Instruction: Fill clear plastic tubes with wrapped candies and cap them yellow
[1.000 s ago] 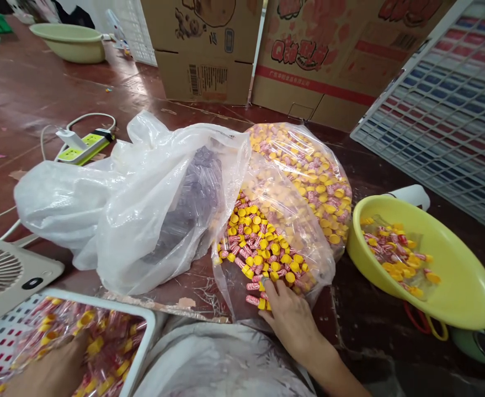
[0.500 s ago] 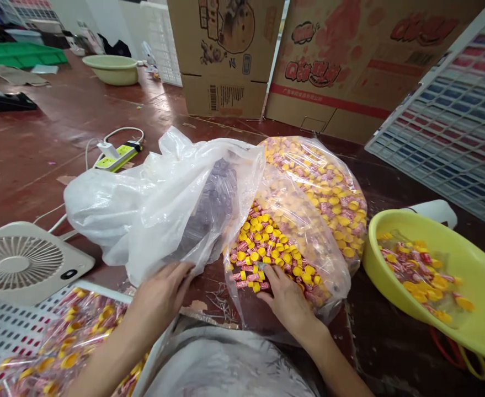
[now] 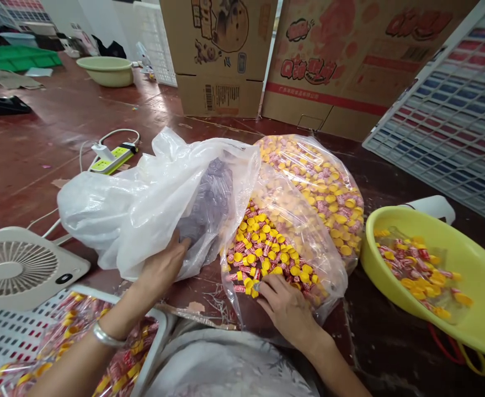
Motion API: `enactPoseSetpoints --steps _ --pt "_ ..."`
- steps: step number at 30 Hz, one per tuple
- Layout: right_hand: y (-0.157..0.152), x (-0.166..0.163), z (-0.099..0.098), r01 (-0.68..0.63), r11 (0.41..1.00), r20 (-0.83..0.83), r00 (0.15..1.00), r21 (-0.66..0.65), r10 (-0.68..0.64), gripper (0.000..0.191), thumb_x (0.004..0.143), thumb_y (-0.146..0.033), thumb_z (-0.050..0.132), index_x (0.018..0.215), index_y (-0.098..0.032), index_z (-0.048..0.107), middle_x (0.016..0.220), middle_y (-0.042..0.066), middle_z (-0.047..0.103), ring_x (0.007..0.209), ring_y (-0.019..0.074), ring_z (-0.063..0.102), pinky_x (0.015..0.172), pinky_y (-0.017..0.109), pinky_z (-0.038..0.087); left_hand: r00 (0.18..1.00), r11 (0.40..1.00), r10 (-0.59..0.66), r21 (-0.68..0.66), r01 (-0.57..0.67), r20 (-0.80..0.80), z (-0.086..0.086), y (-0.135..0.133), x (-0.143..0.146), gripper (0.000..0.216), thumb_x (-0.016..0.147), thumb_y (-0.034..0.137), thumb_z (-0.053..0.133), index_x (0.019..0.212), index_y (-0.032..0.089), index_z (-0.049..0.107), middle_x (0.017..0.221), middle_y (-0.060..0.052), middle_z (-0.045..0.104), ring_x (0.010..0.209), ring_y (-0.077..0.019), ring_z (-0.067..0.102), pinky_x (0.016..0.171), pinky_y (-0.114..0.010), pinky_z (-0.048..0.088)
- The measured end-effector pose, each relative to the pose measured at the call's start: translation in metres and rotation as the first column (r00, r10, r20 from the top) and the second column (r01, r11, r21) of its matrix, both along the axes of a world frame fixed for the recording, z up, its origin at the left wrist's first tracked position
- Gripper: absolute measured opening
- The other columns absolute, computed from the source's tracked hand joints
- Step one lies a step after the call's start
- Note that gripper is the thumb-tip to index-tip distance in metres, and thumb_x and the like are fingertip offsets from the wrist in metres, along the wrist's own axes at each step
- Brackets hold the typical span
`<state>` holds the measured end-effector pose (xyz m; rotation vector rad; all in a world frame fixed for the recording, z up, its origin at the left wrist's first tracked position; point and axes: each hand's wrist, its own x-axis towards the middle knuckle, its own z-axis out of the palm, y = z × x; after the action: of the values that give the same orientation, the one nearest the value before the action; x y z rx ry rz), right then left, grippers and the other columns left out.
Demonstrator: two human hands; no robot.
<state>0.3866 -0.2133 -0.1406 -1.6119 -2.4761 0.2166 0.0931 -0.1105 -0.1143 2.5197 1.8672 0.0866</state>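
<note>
My left hand (image 3: 168, 258) reaches into the mouth of a white plastic bag (image 3: 143, 215). Beside its fingers, inside, lies a greyish heap of clear plastic (image 3: 209, 204); most of the fingers are hidden. My right hand (image 3: 287, 309) is at the mouth of a clear bag (image 3: 331, 264) full of small red-and-white bottle-shaped pieces with yellow caps (image 3: 262, 240). Its fingers are curled and gathered at the near edge of these pieces, a grey-blue bit showing at a fingertip. What they grip, if anything, cannot be made out.
Filled clear packets (image 3: 124, 366) lie in a white perforated basket (image 3: 14, 336) at lower left, below a fan (image 3: 19, 267). At right stands a yellow basin (image 3: 469, 259) holding more packets. Behind are a power strip (image 3: 116, 159), cardboard boxes (image 3: 221, 60) and a white crate (image 3: 444, 116).
My left hand has gone from the white bag's near edge into its opening. My right hand's fingers have drawn closer together at the yellow-capped pieces. The view has shifted slightly.
</note>
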Motion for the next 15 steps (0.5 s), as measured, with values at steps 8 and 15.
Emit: enactPoseSetpoints --steps 8,15 --pt "0.001 -0.006 -0.010 -0.080 0.997 -0.052 0.995 0.001 0.080 0.016 0.089 -0.006 0.063 0.093 -0.021 0.060 0.089 0.003 0.066 0.085 0.0223 0.063 0.074 0.034 0.054 0.741 0.962 0.023 -0.218 0.167 0.671 0.007 -0.029 0.012 0.027 0.089 0.040 0.067 0.109 0.024 0.075 0.109 -0.007 0.074 0.100 -0.0247 0.066 0.088 -0.032 0.050" --pt "0.005 -0.012 0.017 0.217 0.966 -0.778 0.579 -0.143 -0.245 0.014 0.093 -0.027 0.065 0.105 -0.021 0.062 0.099 0.007 0.075 0.087 0.0207 0.074 0.076 0.031 0.063 0.298 0.725 0.476 -0.561 0.399 0.827 0.008 -0.063 0.059 0.031 0.075 0.041 0.081 0.096 0.019 0.081 0.098 -0.008 0.078 0.089 -0.0245 0.066 0.080 -0.031 0.049"
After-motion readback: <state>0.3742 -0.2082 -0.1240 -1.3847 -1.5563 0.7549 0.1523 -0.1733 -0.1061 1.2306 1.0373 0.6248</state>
